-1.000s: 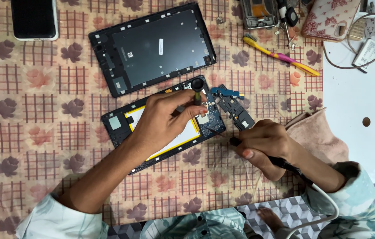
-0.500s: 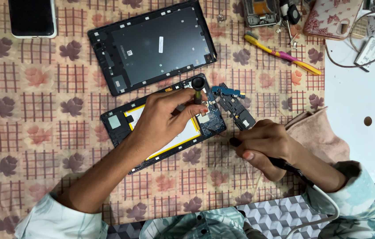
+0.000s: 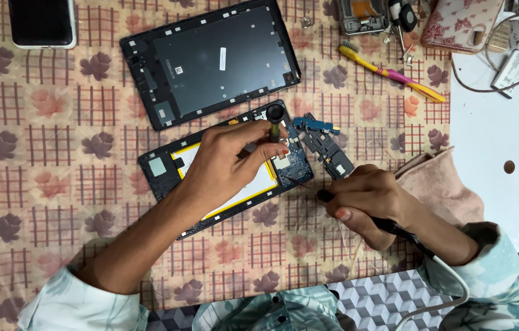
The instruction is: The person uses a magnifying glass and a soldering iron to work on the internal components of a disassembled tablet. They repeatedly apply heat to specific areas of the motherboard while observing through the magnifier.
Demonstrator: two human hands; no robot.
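**At mid-surface: both hands busy on an opened tablet**

Below the middle of my view lies the opened tablet (image 3: 225, 168), tilted, with its pale yellow-edged battery and blue circuit board bared. My left hand (image 3: 229, 162) rests right on top of it, fingers closed around a short black-capped screwdriver (image 3: 274, 122) that stands upright at the tablet's upper right corner. My right hand (image 3: 366, 199) sits just off the tablet's right edge, closed around a black corded tool (image 3: 394, 228); its thin tip reaches to the board's lower right corner, and a white cable (image 3: 449, 294) trails back under my sleeve.

Just above the tablet lies its removed black back cover (image 3: 210, 61), inner side up, with a small white rectangular label near its centre and a tiny one beside that. A loose blue-and-black part (image 3: 327, 141) lies between the screwdriver and my right hand, close to both.

Farther off, a dark phone (image 3: 42, 23) sits at the top left corner. A yellow and pink toothbrush (image 3: 388, 72) lies slantwise at the upper right, beneath a stripped phone frame (image 3: 363, 15) and a floral pouch (image 3: 461, 24). A white board (image 3: 504, 135) with a coiled wire (image 3: 516, 55) covers the right side, and a pink cloth (image 3: 443, 190) is bunched against my right wrist. A leaf-patterned tablecloth (image 3: 57, 184) covers the surface.
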